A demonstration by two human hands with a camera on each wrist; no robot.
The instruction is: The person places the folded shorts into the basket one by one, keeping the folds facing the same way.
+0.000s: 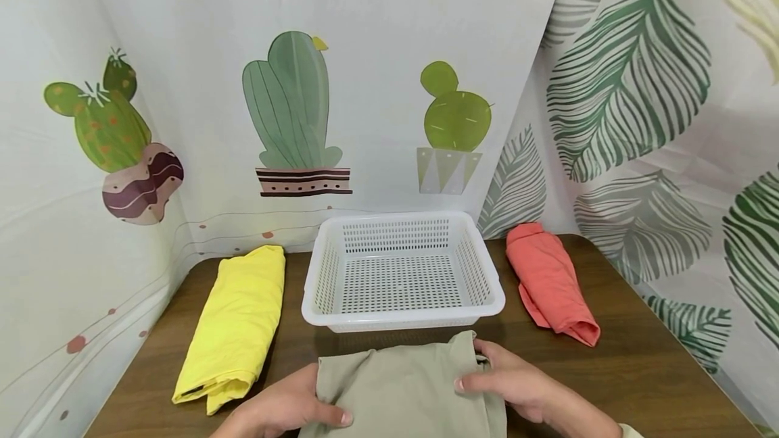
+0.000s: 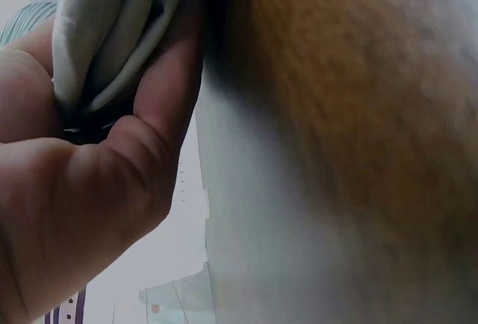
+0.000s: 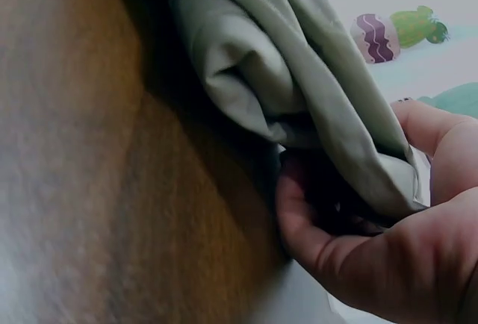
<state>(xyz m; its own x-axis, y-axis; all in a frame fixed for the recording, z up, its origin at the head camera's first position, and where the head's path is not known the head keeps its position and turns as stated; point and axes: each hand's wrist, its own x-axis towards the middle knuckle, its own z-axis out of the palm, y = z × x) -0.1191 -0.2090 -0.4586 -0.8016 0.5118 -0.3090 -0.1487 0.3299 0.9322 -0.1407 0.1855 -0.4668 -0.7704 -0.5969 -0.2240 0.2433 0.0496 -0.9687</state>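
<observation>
A folded grey-green cloth garment [image 1: 408, 391] lies at the table's front edge in the head view, its near part cut off by the frame. My left hand [image 1: 292, 401] grips its left side, thumb on top and fingers underneath. On the opposite side my right hand [image 1: 511, 384] pinches the far right corner, thumb over the cloth. The left wrist view shows folded layers of the garment [image 2: 104, 33] between thumb and fingers. In the right wrist view, the garment's [image 3: 254, 70] rolled layers show, with fingers [image 3: 299, 219] curled beneath them.
Just beyond the garment stands a white perforated plastic basket [image 1: 402, 320] with nothing in it. A folded yellow cloth [image 1: 237, 323] lies on the left of the brown wooden table [image 1: 621, 377], and a folded coral-red cloth [image 1: 550, 282] on the right. A printed curtain [image 1: 377, 86] hangs behind.
</observation>
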